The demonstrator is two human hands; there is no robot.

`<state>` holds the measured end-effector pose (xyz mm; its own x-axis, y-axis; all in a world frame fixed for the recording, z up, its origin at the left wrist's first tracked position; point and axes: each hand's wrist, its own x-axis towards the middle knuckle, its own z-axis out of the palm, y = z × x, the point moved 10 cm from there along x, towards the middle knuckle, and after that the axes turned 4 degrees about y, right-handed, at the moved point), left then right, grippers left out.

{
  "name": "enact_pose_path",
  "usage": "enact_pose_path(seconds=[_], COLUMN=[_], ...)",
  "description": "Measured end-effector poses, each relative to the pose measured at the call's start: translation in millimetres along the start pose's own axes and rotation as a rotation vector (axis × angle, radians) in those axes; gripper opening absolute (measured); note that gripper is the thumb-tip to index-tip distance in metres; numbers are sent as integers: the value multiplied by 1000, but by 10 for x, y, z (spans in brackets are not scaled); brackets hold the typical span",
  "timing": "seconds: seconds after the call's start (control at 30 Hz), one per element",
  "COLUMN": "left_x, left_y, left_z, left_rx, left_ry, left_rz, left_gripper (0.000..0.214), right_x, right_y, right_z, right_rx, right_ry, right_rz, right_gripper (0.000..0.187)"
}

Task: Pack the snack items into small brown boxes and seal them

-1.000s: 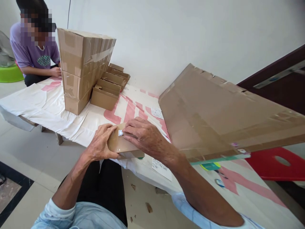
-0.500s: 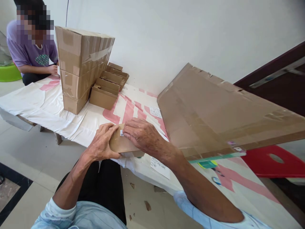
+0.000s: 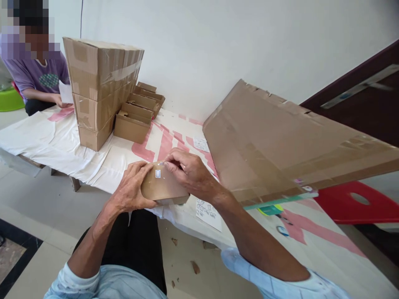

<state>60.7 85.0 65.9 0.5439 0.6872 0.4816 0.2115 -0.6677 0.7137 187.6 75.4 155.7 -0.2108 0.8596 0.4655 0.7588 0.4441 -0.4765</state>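
A small brown cardboard box (image 3: 165, 185) is tilted at the table's front edge, above my lap. My left hand (image 3: 132, 189) grips its left end, thumb on the near side and fingers over the far edge. A small white label with a blue border (image 3: 158, 174) lies on its top face. At the box's far edge, the fingertips of my right hand (image 3: 191, 174) are pinched together. A tiny pale bit shows by these fingertips; I cannot make out what it is.
Taped cartons (image 3: 84, 83) stand stacked at the left, beside several open small boxes (image 3: 132, 126). A large cardboard sheet (image 3: 280, 141) leans at the right. A printed paper (image 3: 208, 214), a tape roll (image 3: 282, 231) and a red stool (image 3: 358, 203) are nearby. A person (image 3: 46, 79) sits far left.
My right hand has shifted from beside the label to the box's far edge, uncovering the label and more of the top. My left hand keeps its grip. The other person now raises a white sheet.
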Motion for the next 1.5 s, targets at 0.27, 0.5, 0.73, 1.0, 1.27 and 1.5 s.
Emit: enact_pose_path(seconds=[0.27, 0.5, 0.73, 1.0, 1.27, 1.5], left_x=[13, 48, 129, 242, 290, 285], left_y=[-49, -210, -325, -268, -278, -312], left_z=[-63, -199, -306, -331, -319, -329], left_rx=[6, 31, 122, 205, 231, 226], left_ry=[-1, 11, 23, -4, 12, 20], left_rz=[-5, -30, 8, -25, 13, 0], left_gripper=[107, 101, 97, 90, 95, 96], right_x=[-77, -742, -2177, -2955, -3063, -3036], right_y=[328, 950, 2019, 2573, 2680, 2674], right_z=[-214, -667, -827, -376, -160, -92], right_rx=[414, 424, 95, -203, -297, -394], right_ry=[144, 418, 643, 521, 444, 392], right_rz=[262, 371, 616, 650, 616, 574], right_gripper=[30, 28, 27, 21, 25, 28])
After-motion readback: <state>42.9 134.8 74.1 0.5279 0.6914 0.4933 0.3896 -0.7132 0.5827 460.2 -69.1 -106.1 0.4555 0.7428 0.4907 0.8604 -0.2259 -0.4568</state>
